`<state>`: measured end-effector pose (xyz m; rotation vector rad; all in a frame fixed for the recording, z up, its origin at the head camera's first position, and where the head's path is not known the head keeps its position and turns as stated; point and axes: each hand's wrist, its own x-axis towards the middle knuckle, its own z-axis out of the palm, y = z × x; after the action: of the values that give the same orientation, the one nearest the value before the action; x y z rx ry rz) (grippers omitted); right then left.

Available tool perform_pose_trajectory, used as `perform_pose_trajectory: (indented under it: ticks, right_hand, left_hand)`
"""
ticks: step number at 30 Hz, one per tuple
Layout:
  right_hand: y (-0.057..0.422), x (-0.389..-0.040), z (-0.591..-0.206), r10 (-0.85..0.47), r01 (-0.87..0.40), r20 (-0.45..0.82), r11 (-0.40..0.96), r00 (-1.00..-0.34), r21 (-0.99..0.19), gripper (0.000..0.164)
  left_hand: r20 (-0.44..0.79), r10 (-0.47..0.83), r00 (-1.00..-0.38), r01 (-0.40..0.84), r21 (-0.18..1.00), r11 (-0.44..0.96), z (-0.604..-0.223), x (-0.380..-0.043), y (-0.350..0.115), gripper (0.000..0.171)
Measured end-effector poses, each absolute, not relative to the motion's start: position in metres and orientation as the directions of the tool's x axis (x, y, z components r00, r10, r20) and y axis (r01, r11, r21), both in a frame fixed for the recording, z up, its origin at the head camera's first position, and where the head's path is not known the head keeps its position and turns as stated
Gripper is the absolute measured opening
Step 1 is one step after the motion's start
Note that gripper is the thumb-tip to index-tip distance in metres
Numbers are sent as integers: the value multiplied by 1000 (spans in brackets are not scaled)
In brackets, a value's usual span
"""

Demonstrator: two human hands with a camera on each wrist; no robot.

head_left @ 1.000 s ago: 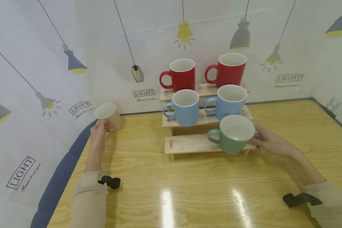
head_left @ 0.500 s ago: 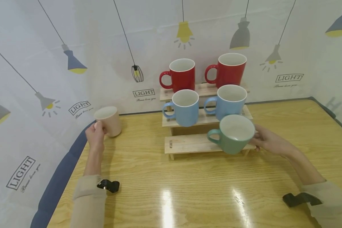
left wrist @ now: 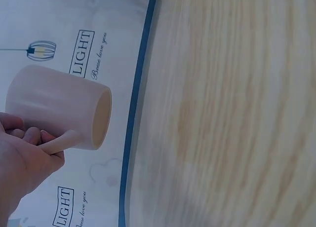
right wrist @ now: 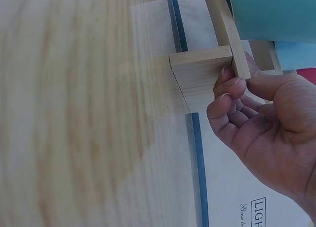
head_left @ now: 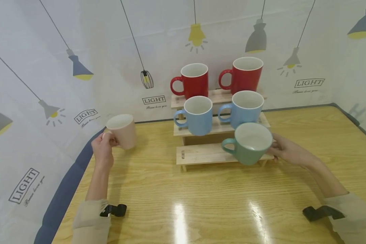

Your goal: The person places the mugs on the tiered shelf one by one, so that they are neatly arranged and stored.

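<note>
My left hand (head_left: pixel 103 149) grips the handle of a pale pink mug (head_left: pixel 125 132) at the far left. In the left wrist view, the fingers curl round the mug's handle (left wrist: pixel 61 142), and the mug's underside (left wrist: pixel 102 118) shows, raised off the table. My right hand (head_left: pixel 289 152) is at the right end of the wooden tiered rack (head_left: pixel 201 155). The right wrist view has its thumb and fingers pinching the end of the rack's lowest board (right wrist: pixel 240 64). Beside that hand a green mug (head_left: pixel 251 145) stands on this board, its handle to the left.
Two light blue mugs (head_left: pixel 198 117) stand on the middle tier and two red mugs (head_left: pixel 195 83) on the top tier, handles left. The wooden table (head_left: pixel 213 203) meets a lamp-printed curtain (head_left: pixel 116 61) at the back, along a dark blue edge (head_left: pixel 67 186).
My left hand has drawn the pink mug toward me and a little to the right, lifting it off the table. The right hand has stayed at the rack.
</note>
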<state>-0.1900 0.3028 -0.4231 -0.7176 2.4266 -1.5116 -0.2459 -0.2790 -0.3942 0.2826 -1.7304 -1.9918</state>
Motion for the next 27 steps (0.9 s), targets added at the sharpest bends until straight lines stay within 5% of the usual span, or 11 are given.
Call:
perform_pose_trajectory:
  ticks: [10, 27]
  right_hand:
    - [303, -190, -424, -501, -302, 90, 360, -861, -883, 50]
    - [304, -191, -424, -508, -331, 118, 352, -853, -876, 45]
  left_hand:
    - [172, -378, -910, 273, 933, -233, -377, -223, -257, 34]
    - [213, -172, -962, 248, 945, -213, -360, -184, -218, 33]
